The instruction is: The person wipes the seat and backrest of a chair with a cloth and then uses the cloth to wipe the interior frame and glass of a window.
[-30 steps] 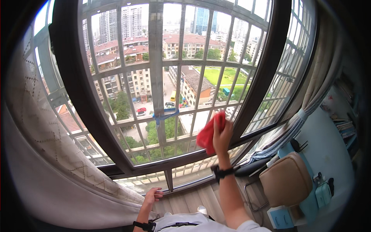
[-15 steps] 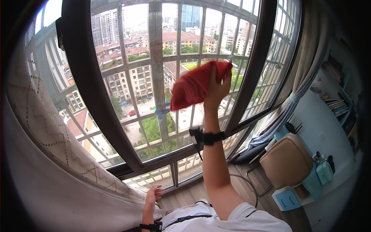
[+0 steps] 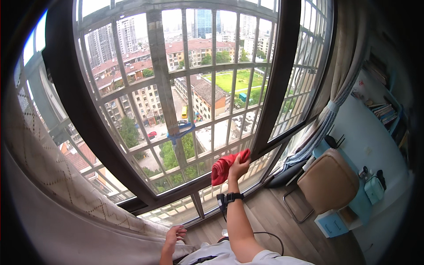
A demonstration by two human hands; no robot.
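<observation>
My right hand [image 3: 239,168] grips a bunched red cloth [image 3: 224,169], held at the lower part of the large window [image 3: 207,106] near its dark bottom frame. Whether the cloth touches the glass or the frame, I cannot tell. A black strap with a small device [image 3: 229,198] circles my right wrist. Low at the left, my left hand [image 3: 175,235] is empty, its fingers loosely apart, close to the pale curtain [image 3: 101,216]. Outside the glass, a metal grille [image 3: 161,66] carries a blue tie [image 3: 180,132].
A tan chair [image 3: 329,181] stands to the right on the wood floor [image 3: 274,212], beside a light blue desk with a drawer [image 3: 332,226]. A tied-back curtain [image 3: 309,141] hangs right of the window. Bookshelves [image 3: 384,115] line the right wall. A dark cable [image 3: 274,236] lies near my right arm.
My right hand has come down from the middle of the pane to the lower window frame, with the red cloth now more bunched. The left hand has barely moved.
</observation>
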